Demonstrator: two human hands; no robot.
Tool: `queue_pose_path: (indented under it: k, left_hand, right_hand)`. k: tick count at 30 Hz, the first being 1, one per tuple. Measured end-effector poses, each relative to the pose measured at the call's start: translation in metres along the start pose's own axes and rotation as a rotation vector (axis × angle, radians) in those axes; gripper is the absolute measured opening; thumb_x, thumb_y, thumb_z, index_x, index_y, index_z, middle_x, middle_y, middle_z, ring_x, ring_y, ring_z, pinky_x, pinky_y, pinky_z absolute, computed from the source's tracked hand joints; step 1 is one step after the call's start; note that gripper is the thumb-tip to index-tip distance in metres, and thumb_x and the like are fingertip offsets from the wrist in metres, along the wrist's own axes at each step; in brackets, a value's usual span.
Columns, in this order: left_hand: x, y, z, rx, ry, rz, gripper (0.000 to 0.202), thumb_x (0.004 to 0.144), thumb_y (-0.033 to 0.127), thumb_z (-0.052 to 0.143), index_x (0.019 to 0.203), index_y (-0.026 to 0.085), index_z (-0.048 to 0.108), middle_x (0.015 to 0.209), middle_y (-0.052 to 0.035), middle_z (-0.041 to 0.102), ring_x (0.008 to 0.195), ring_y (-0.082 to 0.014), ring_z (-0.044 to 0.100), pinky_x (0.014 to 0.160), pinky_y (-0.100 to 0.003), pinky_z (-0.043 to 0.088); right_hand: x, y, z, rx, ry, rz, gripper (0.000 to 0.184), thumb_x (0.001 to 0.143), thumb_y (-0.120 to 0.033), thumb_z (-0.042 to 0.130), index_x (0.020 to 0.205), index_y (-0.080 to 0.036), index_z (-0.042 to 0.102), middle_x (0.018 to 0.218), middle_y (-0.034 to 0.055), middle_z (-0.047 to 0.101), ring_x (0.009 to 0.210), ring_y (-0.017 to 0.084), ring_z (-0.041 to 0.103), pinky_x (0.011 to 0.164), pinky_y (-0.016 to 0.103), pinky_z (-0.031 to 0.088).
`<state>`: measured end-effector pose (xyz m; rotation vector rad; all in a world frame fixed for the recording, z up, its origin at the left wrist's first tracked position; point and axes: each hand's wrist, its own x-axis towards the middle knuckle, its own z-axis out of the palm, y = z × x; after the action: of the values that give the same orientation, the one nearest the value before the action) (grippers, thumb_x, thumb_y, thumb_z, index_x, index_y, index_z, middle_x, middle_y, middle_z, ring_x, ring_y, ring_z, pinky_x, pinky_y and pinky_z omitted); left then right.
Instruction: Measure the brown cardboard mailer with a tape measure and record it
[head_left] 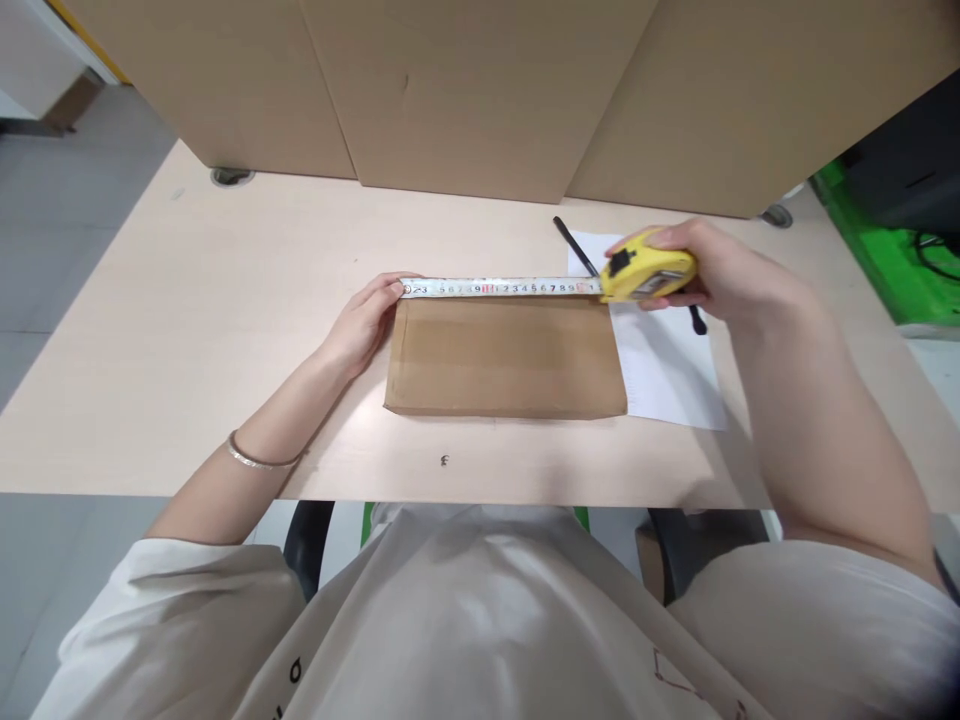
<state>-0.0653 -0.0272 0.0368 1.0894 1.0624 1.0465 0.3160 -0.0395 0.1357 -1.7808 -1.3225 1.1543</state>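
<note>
Tape measure blade (502,288), mid-desk (187,330): long axis runs left to right along the far edge of the flat cardboard box (506,358), hook end pointing left. Left hand (364,325), fingers together, pins the hook at the box's far-left corner. Right hand (720,275) is wrapped round the yellow case (646,275) at the far-right corner, over white paper (667,370); black pen (574,240) just beyond. Step, as I judge it: measuring box length. Next calls for a taut, flush blade and reading at the right corner.

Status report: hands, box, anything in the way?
Left hand presses tape end at box corner. Right hand grips tape measure. Pen, paper beside, not blocking.
</note>
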Motion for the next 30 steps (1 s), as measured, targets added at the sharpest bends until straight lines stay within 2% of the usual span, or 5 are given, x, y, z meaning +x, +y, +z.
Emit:
queue_pose_path:
  k: [4,9,15,19,30]
  left_hand:
    - [0.0,0.002,-0.001,-0.018,0.012,-0.002,0.034,0.087,0.042,0.078,0.112,0.02,0.077,0.117,-0.0072,0.079,0.121,-0.0287,0.071,0.121,-0.047,0.053]
    - [-0.001,0.003,-0.002,-0.011,0.024,-0.004,0.035,0.088,0.044,0.079,0.114,0.02,0.079,0.12,-0.0078,0.081,0.123,-0.0288,0.071,0.12,-0.044,0.055]
    - [-0.003,0.003,-0.001,0.01,0.001,-0.01,0.036,0.091,0.046,0.077,0.117,0.021,0.077,0.122,-0.0094,0.081,0.126,-0.0314,0.072,0.118,-0.047,0.059]
    - [-0.003,0.004,-0.001,0.005,0.001,-0.006,0.033,0.093,0.044,0.076,0.116,0.021,0.078,0.123,-0.0098,0.081,0.128,-0.0324,0.072,0.119,-0.047,0.059]
    - [-0.003,0.003,-0.001,0.002,0.0,0.002,0.032,0.094,0.043,0.076,0.116,0.021,0.078,0.124,-0.0097,0.082,0.13,-0.0321,0.071,0.121,-0.047,0.058]
  right_hand:
    - [-0.003,0.023,-0.023,0.06,0.027,0.143,0.021,0.101,-0.026,0.058,0.101,-0.02,0.078,0.094,0.012,0.078,0.074,0.018,0.069,0.065,0.029,0.051]
    - [0.001,0.032,-0.014,0.103,0.004,0.119,0.02,0.1,-0.027,0.058,0.103,-0.018,0.076,0.084,0.009,0.073,0.068,0.016,0.063,0.056,0.027,0.042]
    - [0.013,0.045,-0.019,0.092,-0.094,0.059,0.016,0.094,-0.032,0.064,0.095,-0.021,0.076,0.08,0.0088,0.076,0.059,0.018,0.058,0.057,0.029,0.045]
    - [0.015,0.041,-0.017,0.069,-0.167,0.038,0.021,0.099,-0.035,0.06,0.095,-0.019,0.073,0.078,0.0067,0.073,0.056,0.015,0.054,0.059,0.029,0.042]
    - [0.008,0.032,-0.012,0.028,-0.164,0.032,0.026,0.103,-0.03,0.05,0.09,-0.019,0.07,0.072,0.0055,0.069,0.052,0.015,0.052,0.06,0.031,0.04]
